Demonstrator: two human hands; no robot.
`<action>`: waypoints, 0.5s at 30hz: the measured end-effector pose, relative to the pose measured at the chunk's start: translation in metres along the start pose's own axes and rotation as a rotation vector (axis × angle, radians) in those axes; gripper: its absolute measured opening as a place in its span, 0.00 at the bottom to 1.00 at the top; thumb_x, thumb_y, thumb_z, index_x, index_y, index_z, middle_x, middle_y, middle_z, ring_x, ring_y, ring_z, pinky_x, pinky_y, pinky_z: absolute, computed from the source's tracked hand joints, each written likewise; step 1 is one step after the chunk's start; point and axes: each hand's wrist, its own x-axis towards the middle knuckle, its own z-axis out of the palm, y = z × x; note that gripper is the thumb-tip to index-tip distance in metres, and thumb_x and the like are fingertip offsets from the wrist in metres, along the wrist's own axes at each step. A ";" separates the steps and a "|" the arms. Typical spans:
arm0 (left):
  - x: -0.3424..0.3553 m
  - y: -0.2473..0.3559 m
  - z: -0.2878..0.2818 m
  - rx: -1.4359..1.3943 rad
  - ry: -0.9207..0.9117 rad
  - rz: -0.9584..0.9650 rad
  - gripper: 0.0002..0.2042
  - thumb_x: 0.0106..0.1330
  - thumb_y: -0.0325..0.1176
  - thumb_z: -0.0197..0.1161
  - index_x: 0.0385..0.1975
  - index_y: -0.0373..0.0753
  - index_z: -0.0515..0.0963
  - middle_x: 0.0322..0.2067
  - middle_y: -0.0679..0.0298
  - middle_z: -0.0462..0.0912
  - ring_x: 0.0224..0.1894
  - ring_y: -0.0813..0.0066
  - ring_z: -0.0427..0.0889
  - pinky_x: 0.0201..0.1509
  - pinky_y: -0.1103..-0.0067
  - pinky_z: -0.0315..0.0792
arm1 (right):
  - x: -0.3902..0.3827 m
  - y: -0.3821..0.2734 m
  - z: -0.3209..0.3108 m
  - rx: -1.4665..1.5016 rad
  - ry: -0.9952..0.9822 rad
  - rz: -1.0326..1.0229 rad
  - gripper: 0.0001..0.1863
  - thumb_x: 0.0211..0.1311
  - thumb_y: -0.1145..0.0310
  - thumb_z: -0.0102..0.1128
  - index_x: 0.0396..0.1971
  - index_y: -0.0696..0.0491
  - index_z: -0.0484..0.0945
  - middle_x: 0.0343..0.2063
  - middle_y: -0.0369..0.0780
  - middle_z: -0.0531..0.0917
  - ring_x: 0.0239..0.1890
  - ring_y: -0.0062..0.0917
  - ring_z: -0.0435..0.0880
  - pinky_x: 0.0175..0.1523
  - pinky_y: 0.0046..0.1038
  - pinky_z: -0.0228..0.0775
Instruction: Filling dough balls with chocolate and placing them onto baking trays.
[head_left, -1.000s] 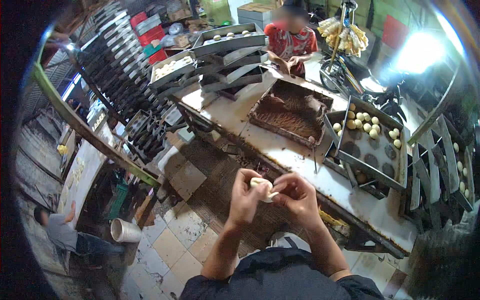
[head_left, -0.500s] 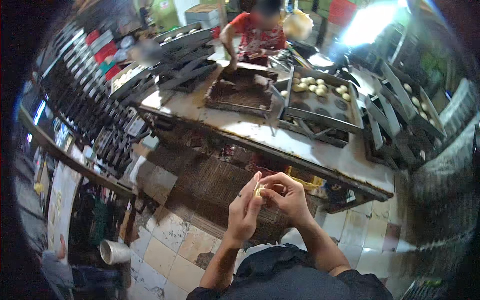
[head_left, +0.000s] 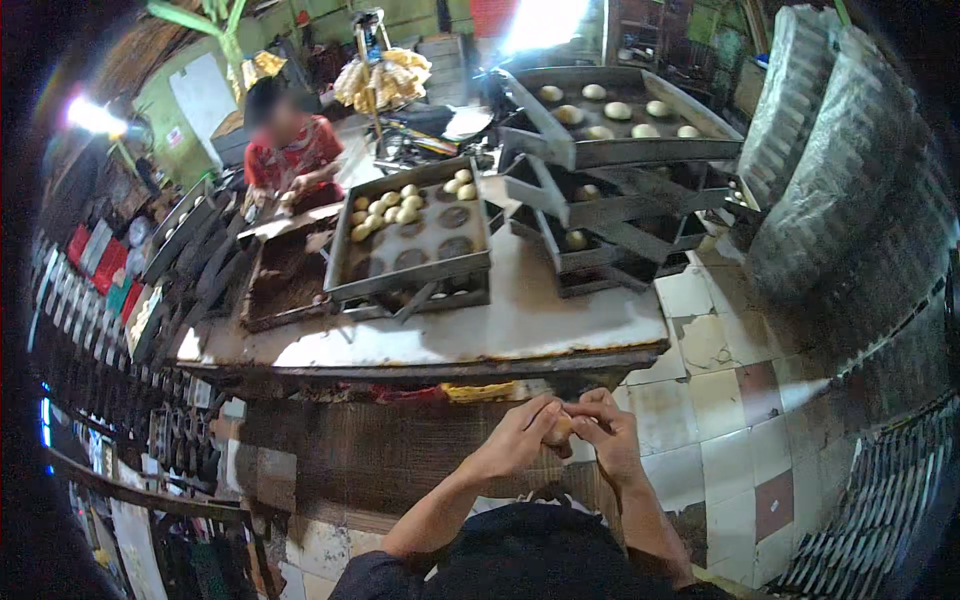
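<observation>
My left hand (head_left: 522, 436) and my right hand (head_left: 608, 432) meet in front of my body, just short of the table's near edge. Between them is a small pale dough ball (head_left: 560, 431), partly covered by my fingers. My left fingers curl round it, while my right thumb and fingers pinch at its other side. Beyond my hands, a metal tray (head_left: 478, 262) on the table carries several round dough balls (head_left: 400, 206) grouped at its far side, with dark round patches on its bare part.
The white-topped table (head_left: 540, 325) spans the front. At its right rises a stack of metal trays (head_left: 650, 150), the top one with dough balls. A dark shallow tray (head_left: 262, 315) lies at left, near a person in red (head_left: 300, 150). Plastic-wrapped stacks (head_left: 840, 150) stand at right.
My view has swung to the right, bringing the stacked trays nearer the middle. My hands stay together on the dough but have turned. The person in red now has both hands together.
</observation>
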 end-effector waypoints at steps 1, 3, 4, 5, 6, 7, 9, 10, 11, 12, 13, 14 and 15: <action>0.019 0.001 0.011 -0.044 -0.026 0.001 0.20 0.82 0.44 0.47 0.50 0.29 0.72 0.43 0.45 0.78 0.45 0.55 0.76 0.55 0.70 0.70 | 0.004 0.001 -0.017 0.144 0.024 -0.014 0.07 0.63 0.78 0.69 0.41 0.56 0.89 0.38 0.32 0.74 0.37 0.16 0.74 0.39 0.21 0.70; 0.052 0.017 0.029 0.209 -0.112 0.060 0.18 0.82 0.43 0.47 0.47 0.29 0.72 0.42 0.45 0.77 0.44 0.52 0.76 0.54 0.68 0.70 | 0.016 0.003 -0.051 0.329 0.014 -0.022 0.15 0.62 0.79 0.70 0.49 0.53 0.85 0.45 0.35 0.75 0.44 0.18 0.76 0.49 0.21 0.71; 0.066 0.027 0.037 0.466 -0.188 0.117 0.17 0.81 0.41 0.48 0.45 0.29 0.72 0.41 0.46 0.77 0.43 0.48 0.75 0.52 0.67 0.71 | 0.026 0.004 -0.059 0.323 0.010 -0.021 0.15 0.62 0.79 0.70 0.49 0.53 0.85 0.45 0.35 0.75 0.44 0.18 0.76 0.49 0.21 0.71; 0.077 0.033 0.047 0.481 -0.118 0.153 0.09 0.78 0.33 0.51 0.40 0.32 0.71 0.40 0.47 0.77 0.43 0.44 0.74 0.52 0.63 0.69 | 0.035 0.000 -0.057 0.509 0.080 -0.031 0.20 0.63 0.78 0.69 0.55 0.53 0.80 0.48 0.36 0.76 0.49 0.20 0.76 0.54 0.24 0.71; 0.092 0.039 0.046 0.478 -0.118 0.156 0.09 0.78 0.33 0.51 0.40 0.32 0.71 0.40 0.47 0.77 0.43 0.44 0.74 0.52 0.63 0.69 | 0.047 0.000 -0.054 0.696 0.154 -0.038 0.25 0.64 0.78 0.68 0.61 0.53 0.75 0.50 0.37 0.77 0.53 0.22 0.77 0.59 0.26 0.71; 0.107 0.046 0.040 0.652 -0.010 0.449 0.06 0.75 0.30 0.53 0.40 0.34 0.72 0.39 0.49 0.77 0.44 0.46 0.75 0.54 0.61 0.68 | 0.055 0.003 -0.054 0.792 0.171 0.052 0.30 0.67 0.73 0.67 0.66 0.53 0.65 0.56 0.39 0.76 0.60 0.25 0.76 0.66 0.31 0.69; 0.131 0.057 0.022 0.835 0.079 0.674 0.05 0.68 0.26 0.57 0.41 0.38 0.74 0.41 0.55 0.80 0.51 0.53 0.78 0.61 0.57 0.62 | 0.076 -0.016 -0.035 1.021 0.235 0.220 0.28 0.69 0.69 0.66 0.65 0.54 0.67 0.57 0.39 0.77 0.60 0.25 0.76 0.65 0.31 0.70; 0.145 0.064 0.019 0.821 0.073 0.687 0.05 0.68 0.26 0.57 0.41 0.38 0.74 0.41 0.55 0.80 0.51 0.53 0.78 0.61 0.57 0.62 | 0.087 -0.019 -0.031 1.244 0.314 0.392 0.26 0.70 0.65 0.65 0.64 0.55 0.69 0.57 0.39 0.77 0.59 0.25 0.77 0.65 0.31 0.71; 0.153 0.080 0.016 0.816 0.120 0.763 0.05 0.69 0.28 0.57 0.42 0.39 0.75 0.43 0.56 0.82 0.56 0.53 0.76 0.62 0.57 0.61 | 0.091 0.026 -0.037 0.981 0.215 0.102 0.25 0.72 0.61 0.64 0.62 0.56 0.72 0.55 0.39 0.80 0.56 0.25 0.79 0.62 0.32 0.73; 0.163 0.087 0.009 0.794 0.159 0.834 0.05 0.70 0.29 0.57 0.42 0.39 0.76 0.44 0.57 0.83 0.61 0.54 0.75 0.63 0.57 0.60 | 0.109 0.013 -0.038 0.967 0.226 0.098 0.25 0.72 0.61 0.64 0.62 0.56 0.72 0.55 0.39 0.80 0.56 0.25 0.79 0.62 0.32 0.73; 0.174 0.093 -0.004 0.728 0.010 0.764 0.13 0.72 0.33 0.57 0.52 0.38 0.76 0.55 0.53 0.80 0.69 0.52 0.68 0.69 0.58 0.57 | 0.123 -0.003 -0.039 0.898 0.204 0.084 0.25 0.72 0.60 0.64 0.62 0.57 0.72 0.53 0.39 0.80 0.53 0.25 0.81 0.60 0.31 0.74; 0.177 0.104 -0.014 0.717 0.006 0.772 0.13 0.72 0.33 0.57 0.52 0.38 0.76 0.55 0.53 0.80 0.69 0.52 0.68 0.69 0.58 0.57 | 0.138 -0.029 -0.035 0.835 0.176 0.071 0.25 0.72 0.59 0.63 0.61 0.59 0.73 0.52 0.39 0.81 0.51 0.25 0.82 0.58 0.31 0.75; 0.180 0.115 -0.026 0.390 0.006 0.792 0.18 0.73 0.36 0.57 0.58 0.36 0.72 0.60 0.51 0.76 0.70 0.52 0.66 0.72 0.58 0.54 | 0.152 -0.054 -0.045 0.717 0.127 0.165 0.26 0.70 0.61 0.66 0.60 0.62 0.74 0.49 0.41 0.83 0.49 0.26 0.84 0.56 0.31 0.77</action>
